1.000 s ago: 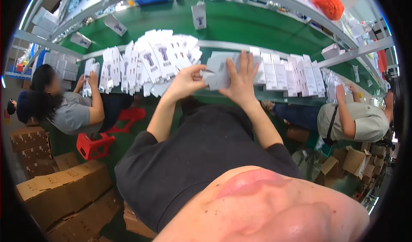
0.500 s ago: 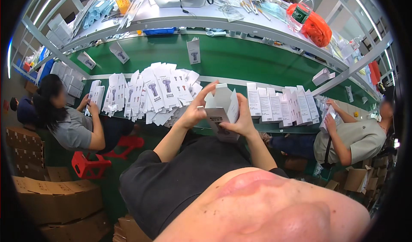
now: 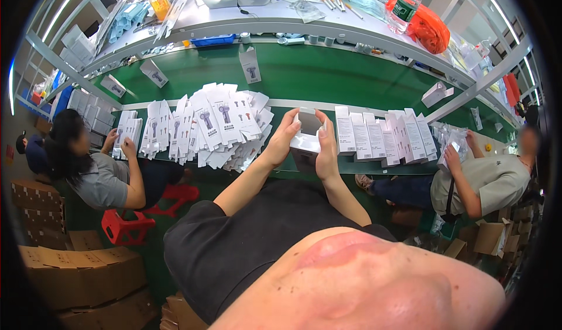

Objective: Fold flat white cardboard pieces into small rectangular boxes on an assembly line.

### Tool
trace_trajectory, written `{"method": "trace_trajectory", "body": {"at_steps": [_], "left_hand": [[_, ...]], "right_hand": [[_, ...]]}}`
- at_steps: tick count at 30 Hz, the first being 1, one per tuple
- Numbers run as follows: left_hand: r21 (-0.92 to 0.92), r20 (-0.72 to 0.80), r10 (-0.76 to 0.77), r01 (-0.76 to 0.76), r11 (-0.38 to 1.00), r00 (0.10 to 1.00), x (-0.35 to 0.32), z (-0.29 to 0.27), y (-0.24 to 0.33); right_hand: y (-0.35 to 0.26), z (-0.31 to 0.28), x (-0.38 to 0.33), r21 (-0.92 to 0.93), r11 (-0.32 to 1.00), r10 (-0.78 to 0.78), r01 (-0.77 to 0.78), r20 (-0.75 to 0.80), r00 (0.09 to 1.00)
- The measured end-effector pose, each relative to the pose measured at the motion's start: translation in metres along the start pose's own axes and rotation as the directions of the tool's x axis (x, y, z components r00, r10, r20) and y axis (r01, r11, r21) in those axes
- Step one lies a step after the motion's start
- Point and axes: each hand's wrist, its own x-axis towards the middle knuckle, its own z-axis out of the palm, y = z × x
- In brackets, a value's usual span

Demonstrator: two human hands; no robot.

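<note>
A white carton (image 3: 305, 144) stands between my palms in front of my body, its top end open with the flaps sticking up. My left hand (image 3: 282, 138) presses the carton's left side, fingers near the upper rim. On the other side my right hand (image 3: 326, 152) is closed round it, fingertips at the open flaps. Just left of my hands lies a fanned pile of flat, printed white cartons (image 3: 225, 122). To the right stands a row of formed white cartons (image 3: 367, 136) with printed sides. The inside of the held carton is mostly hidden.
A co-worker (image 3: 105, 166) at the left handles flat cartons; another person (image 3: 468, 178) at the right holds a carton and clear plastic. A single carton (image 3: 250, 66) stands on the green bench (image 3: 304, 66). Overhead is a cluttered shelf (image 3: 205, 23). Brown boxes (image 3: 88, 271) are stacked lower left.
My hands have come round to both sides of the carton, and its flaps have been pressed more upright and closer together. The left co-worker's hands have shifted slightly over the flat cartons.
</note>
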Motion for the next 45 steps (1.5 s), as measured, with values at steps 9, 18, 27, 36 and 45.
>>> {"method": "trace_trajectory", "body": {"at_steps": [9,18,27,36,45], "left_hand": [[-0.303,0.059,-0.1,0.113,0.946,0.993,-0.008,-0.009,-0.015],[-0.05,-0.001,-0.145,0.145,0.988,0.989,-0.016,-0.004,-0.016],[0.256,0.234,0.176,-0.235,0.938,0.956,-0.003,0.001,-0.015],[0.315,0.015,0.026,-0.03,0.949,1.0,-0.022,0.018,0.005],[0.372,-0.007,0.038,-0.033,0.928,0.999,-0.023,0.017,0.015]], "right_hand": [[-0.002,-0.008,-0.003,-0.182,0.979,0.108,-0.09,0.093,0.99],[-0.001,-0.003,-0.006,-0.2,0.975,-0.08,0.098,0.098,0.992],[0.007,-0.018,0.001,0.129,0.989,0.064,-0.068,0.032,0.997],[0.004,-0.016,-0.001,0.118,0.983,0.127,-0.143,0.131,0.983],[0.023,-0.017,0.002,0.278,0.948,0.117,-0.154,0.148,0.982]]}}
